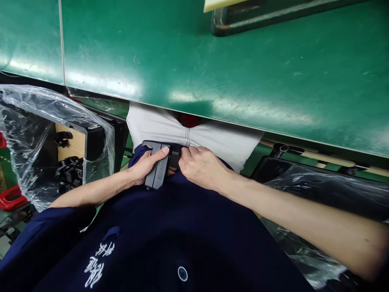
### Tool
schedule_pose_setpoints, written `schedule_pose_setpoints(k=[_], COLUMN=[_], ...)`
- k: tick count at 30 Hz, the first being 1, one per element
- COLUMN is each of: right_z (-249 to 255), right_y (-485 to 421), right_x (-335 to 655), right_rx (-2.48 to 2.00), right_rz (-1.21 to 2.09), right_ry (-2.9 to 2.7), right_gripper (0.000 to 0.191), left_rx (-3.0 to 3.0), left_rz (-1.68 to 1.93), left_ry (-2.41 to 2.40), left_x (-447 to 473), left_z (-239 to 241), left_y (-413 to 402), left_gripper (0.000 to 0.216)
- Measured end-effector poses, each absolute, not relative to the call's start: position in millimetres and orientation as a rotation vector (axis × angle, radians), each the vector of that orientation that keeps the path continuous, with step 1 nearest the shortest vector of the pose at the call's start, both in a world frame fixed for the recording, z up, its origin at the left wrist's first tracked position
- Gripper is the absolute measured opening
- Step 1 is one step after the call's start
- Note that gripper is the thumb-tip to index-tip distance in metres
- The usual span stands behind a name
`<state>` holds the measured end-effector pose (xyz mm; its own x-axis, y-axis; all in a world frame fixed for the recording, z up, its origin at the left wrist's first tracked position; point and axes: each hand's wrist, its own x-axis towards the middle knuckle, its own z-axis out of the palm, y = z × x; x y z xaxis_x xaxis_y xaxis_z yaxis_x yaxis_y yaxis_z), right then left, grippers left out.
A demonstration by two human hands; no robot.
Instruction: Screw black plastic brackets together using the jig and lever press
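Both my hands meet in my lap, below the edge of the green table (pixel 212 61). My left hand (pixel 146 164) is wrapped round a dark grey plastic part (pixel 158 170) with embossed lettering, thumb on top. My right hand (pixel 200 166) is closed on the far end of the same part, its fingers curled over it. The part lies over my dark blue shirt and grey trousers (pixel 212 136). How the far end of the part looks is hidden by my right fingers.
A bin lined with clear plastic (pixel 45 134) stands at my left and holds several black plastic parts (pixel 71 170). Another plastic-lined bin (pixel 328 186) stands at my right. A dark tray (pixel 273 14) lies at the table's far edge. A red object (pixel 10 196) sits low left.
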<state>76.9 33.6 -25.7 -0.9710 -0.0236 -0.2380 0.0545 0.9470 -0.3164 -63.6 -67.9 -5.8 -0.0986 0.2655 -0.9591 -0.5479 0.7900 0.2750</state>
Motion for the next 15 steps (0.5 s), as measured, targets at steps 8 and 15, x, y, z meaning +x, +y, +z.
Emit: schedule_pose_setpoints(k=[8,15], right_z=[-16,-10], right_y=[37,29], right_x=[71,75], right_rx=[-0.085,0.048], right_rz=[-0.355,-1.004], right_ry=[2.870,2.642], right_gripper=[0.027,0.015], left_rx=[-0.464,-0.154], left_rz=[0.525,0.823], left_ry=[1.399,1.733], left_x=[-66,-60], left_z=[-3,4], left_y=[-61,-66], left_gripper=[0.054,0.061])
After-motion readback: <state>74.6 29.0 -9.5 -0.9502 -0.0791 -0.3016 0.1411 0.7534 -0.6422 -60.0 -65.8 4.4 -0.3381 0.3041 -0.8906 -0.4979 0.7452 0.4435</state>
